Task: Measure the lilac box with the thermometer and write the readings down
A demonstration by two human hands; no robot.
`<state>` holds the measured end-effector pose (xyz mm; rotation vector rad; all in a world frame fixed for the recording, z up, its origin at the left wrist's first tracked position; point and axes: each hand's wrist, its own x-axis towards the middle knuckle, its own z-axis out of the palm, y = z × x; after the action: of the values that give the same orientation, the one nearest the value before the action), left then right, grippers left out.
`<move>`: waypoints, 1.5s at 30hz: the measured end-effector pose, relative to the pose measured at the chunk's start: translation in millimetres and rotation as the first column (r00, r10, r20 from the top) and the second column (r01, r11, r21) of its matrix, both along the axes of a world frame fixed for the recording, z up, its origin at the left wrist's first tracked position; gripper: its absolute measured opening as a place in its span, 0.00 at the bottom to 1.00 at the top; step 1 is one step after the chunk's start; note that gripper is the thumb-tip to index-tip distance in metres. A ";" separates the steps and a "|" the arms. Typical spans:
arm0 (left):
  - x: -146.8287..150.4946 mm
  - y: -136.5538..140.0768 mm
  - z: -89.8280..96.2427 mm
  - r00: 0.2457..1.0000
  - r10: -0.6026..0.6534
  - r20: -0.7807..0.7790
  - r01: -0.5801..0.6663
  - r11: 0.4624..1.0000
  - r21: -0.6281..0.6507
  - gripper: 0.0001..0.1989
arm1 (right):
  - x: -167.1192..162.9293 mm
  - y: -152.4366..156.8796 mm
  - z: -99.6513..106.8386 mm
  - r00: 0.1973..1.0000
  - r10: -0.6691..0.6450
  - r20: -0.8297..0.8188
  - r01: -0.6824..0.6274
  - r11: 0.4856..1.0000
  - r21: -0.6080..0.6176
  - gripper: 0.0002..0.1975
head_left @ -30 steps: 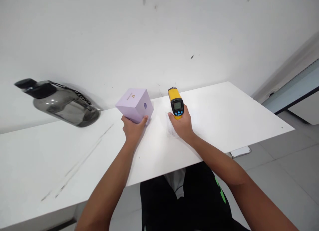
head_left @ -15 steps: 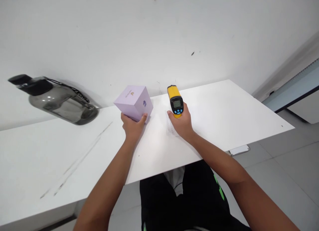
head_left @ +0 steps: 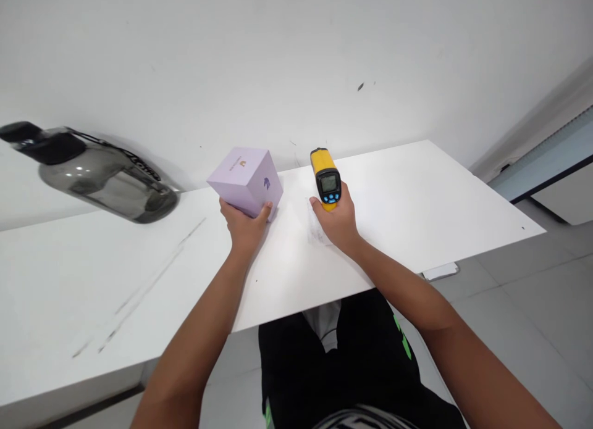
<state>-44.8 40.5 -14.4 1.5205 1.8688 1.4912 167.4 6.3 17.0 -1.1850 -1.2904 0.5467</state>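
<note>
My left hand (head_left: 245, 226) grips the near lower part of a lilac box (head_left: 248, 181), with the thumb on its right face; the other fingers are partly hidden behind it. The box has a small gold mark on top and a purple one on its side. In my right hand (head_left: 340, 222) is a yellow and black infrared thermometer (head_left: 326, 177), held by its handle. Its grey screen and blue buttons face me, and its nose points toward the wall. Under the right hand lies a clear plastic bag (head_left: 315, 230), partly covered.
A grey transparent water bottle (head_left: 109, 176) with a black cap and strap stands at the left, near the wall (head_left: 259, 58). The white table (head_left: 417, 200) has its front edge close to my lap. A white object (head_left: 440, 271) shows below the table's right side.
The view has shifted slightly, so the bottle and box appear a little higher and further left. Both hands keep their holds on the box and the thermometer.
</note>
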 end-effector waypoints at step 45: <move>-1.5 0.9 -2.9 1.000 -0.002 0.029 0.002 1.000 -0.023 0.50 | 0.0 -0.9 0.8 0.999 0.034 -0.013 -0.034 0.999 -0.023 0.19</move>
<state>-46.3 41.4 -17.3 1.4823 1.8606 1.4785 167.3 5.4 17.8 -1.1785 -1.2984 0.5945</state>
